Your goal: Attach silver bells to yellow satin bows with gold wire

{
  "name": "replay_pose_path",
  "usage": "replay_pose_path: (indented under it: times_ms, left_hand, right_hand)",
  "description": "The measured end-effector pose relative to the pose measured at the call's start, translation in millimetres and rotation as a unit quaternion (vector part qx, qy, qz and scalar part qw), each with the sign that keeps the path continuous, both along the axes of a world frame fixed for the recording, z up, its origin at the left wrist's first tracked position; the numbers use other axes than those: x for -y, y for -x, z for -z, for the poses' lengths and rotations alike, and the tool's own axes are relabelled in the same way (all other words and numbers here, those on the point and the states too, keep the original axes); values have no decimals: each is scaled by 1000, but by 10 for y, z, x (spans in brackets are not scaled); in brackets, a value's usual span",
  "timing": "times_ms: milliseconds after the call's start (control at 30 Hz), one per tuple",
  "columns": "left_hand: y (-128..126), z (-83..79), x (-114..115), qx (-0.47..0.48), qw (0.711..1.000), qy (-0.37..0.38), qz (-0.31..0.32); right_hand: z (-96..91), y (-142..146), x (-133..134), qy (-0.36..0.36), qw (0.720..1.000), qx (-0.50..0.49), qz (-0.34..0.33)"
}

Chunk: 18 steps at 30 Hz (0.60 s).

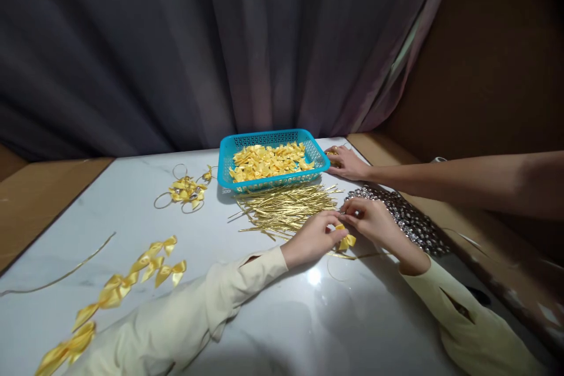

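My left hand (314, 239) is closed on a yellow satin bow (348, 241), which shows past its thumb and fingertips. Close beside it, my right hand (372, 222) pinches its thumb and fingers together at the edge of a pile of shiny silver bead-like pieces (412, 217). What lies in that pinch is too small to make out. Under and behind my left hand lies a heap of gold twist ties (286, 205). A few gold strands (343, 255) rest on the table just below the bow.
A blue plastic basket (275, 181) of yellow bows stands at the back of the white table (264, 317). Another person's hand (348, 163) rests beside it. Bows with gold loops (187, 191) lie left, loose bows (115, 291) and a gold cord (66, 275) nearer. A curtain (176, 47) hangs behind.
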<state>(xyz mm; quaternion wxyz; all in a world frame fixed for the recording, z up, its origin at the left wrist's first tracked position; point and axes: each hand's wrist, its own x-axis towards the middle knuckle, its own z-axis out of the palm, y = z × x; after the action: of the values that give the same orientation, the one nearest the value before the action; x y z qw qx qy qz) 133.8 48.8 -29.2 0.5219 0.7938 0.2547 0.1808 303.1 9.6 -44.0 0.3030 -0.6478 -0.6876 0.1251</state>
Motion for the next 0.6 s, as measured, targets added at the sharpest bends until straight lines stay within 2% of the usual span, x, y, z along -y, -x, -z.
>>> replay_pose_path:
  times_ms: [133, 200, 267, 433, 533, 600]
  left_hand:
    - [30, -62, 11, 12, 1000, 16, 9]
    - [76, -121, 11, 19, 999, 24, 10]
    - [158, -196, 16, 16, 999, 30, -1]
    - [530, -419, 133, -14, 999, 25, -24]
    - [833, -539, 288, -12, 999, 30, -10]
    - [1048, -570, 406, -53, 996, 66, -20]
  right_hand:
    - [-55, 27, 56, -14, 999, -27, 23]
    - [-124, 28, 94, -8, 993, -103, 49]
    - [-206, 19, 137, 17, 973, -217, 75]
    - [-335, 20, 227, 90, 886, -452, 43]
    - [-329, 103, 261, 165, 820, -549, 4]
    - [-322, 196, 289, 213, 777, -591, -25]
